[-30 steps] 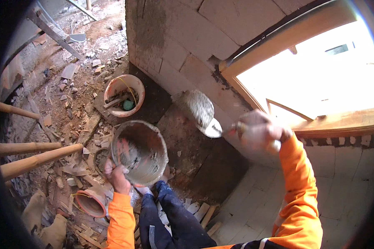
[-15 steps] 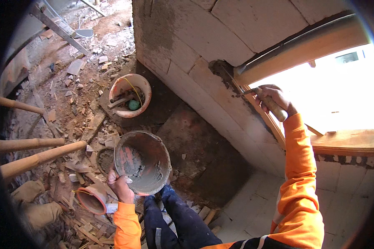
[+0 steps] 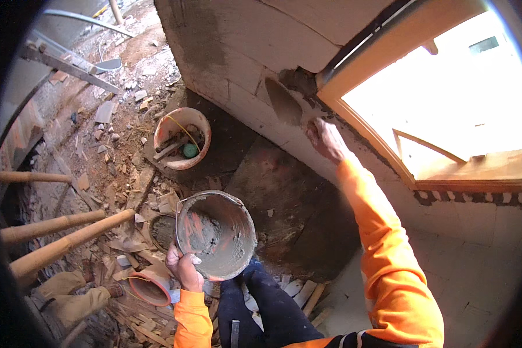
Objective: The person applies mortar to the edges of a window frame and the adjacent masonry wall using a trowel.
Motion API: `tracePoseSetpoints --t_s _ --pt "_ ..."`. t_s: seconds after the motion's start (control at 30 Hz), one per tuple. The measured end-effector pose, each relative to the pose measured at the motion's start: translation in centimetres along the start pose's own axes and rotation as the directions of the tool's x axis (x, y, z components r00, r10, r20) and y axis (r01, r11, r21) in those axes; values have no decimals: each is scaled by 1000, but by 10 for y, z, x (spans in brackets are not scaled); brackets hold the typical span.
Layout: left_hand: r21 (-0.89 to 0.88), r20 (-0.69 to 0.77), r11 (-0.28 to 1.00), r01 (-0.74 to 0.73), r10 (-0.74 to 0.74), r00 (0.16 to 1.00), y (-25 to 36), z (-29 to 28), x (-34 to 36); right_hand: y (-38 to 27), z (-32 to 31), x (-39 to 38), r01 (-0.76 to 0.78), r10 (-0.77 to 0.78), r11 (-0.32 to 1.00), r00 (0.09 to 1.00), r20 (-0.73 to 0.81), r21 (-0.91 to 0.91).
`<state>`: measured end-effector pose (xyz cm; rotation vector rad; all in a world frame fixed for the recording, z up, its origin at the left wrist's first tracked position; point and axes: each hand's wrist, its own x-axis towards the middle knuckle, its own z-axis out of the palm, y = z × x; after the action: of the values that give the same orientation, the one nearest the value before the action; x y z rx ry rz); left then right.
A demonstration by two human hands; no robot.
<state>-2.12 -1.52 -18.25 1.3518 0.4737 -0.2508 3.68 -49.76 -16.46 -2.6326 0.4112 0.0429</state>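
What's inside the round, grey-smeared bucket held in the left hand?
Lumpy grey mortar-like paste lies at the bottom of the round, grey-smeared bucket, with smears up its wall and reddish patches showing. Whatever lies beneath the paste is hidden.

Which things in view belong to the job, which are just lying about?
In use:
Round grey-smeared bucket, left hand
Leaf-shaped metal trowel, right hand
Grey pasty mortar

Apparently idle:
Round pale yellow-handled bucket
Small reddish-rimmed bucket
Broken wood scraps
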Motion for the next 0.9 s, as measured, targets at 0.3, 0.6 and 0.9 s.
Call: tracePoseSetpoints --t_s 0.3,0.6,0.9 --pt "-48 70 999 6 -2 998 17 6 -13 14 11 -38 32 -3 994 966 -259 109" --pt "-13 101 1000 -1 2 995 2 -16 -11 9 7 -69 -53 104 982 953 -283 182" --pt "-51 45 998 21 -19 999 0 -34 -18 -13 -10 -100 -181 126 974 931 -341 -133"
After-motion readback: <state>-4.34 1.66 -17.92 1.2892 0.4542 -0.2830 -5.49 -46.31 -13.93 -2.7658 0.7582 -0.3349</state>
